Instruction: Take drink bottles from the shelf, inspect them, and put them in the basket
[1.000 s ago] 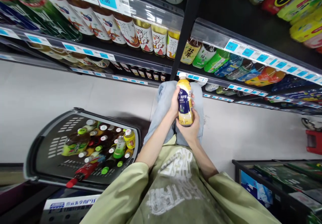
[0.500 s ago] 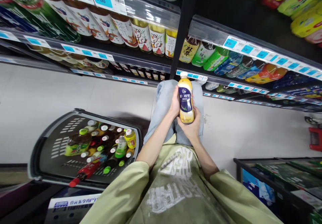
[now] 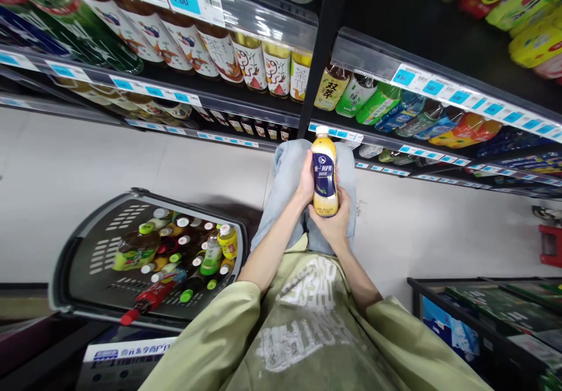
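Observation:
A yellow milk tea bottle with a dark blue label and white cap stands upright above my lap, its label turned up toward me. My left hand grips its left side. Wrapped around the lower right side and base is my right hand; some fingers of both hands are hidden behind the bottle. To my left on the floor is a grey shopping basket holding several drink bottles, among them a red-labelled bottle leaning toward the near rim and a large green-capped bottle.
Shelves of bottled drinks run across the front, with price strips along their edges. A black post divides them. Behind me on the right is a dark rack of packs. A red object sits at the far right on the pale floor.
The view has shifted very slightly. Both hands stay on the milk tea bottle, which keeps practically the same position.

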`<state>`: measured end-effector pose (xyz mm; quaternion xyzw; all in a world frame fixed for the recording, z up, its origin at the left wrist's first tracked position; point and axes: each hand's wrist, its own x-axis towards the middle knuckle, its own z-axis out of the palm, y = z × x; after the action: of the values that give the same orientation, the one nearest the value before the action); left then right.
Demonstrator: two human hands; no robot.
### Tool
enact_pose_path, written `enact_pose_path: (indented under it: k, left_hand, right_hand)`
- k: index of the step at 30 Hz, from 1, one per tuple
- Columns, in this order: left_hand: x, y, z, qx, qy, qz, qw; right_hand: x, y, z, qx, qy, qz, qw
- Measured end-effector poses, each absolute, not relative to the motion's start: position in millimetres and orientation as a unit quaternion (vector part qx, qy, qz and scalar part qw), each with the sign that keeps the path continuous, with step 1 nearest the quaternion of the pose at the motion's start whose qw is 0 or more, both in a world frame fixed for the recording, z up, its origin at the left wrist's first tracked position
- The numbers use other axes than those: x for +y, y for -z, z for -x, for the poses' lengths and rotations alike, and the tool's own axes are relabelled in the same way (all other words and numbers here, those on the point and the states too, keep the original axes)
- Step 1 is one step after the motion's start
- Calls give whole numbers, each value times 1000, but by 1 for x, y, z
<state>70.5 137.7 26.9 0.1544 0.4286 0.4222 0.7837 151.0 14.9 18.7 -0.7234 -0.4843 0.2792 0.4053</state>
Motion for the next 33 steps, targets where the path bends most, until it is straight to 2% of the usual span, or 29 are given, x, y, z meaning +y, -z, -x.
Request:
enact_pose_path:
  k: [7,13,19,28,33]
  left_hand:
    - [136,-23,-67,389,-430,-126,805]
    - [136,-33,-63,312,-446,-45,838]
    - [137,-42,-58,256,-492,14,832]
    - [135,-36,-52,263,-447,-24,855]
    - [135,-31,-53,284,-445,-51,848]
  right_hand:
    - [10,-14,-145,-505,-239,722,408]
    - [4,-1,-141,-524,-210,692,450]
    - [3,2,-144,-575,-198,676,417]
    - [0,11,-141,-645,-83,634,417]
    - [3,7,-143,-663,-68,624,408]
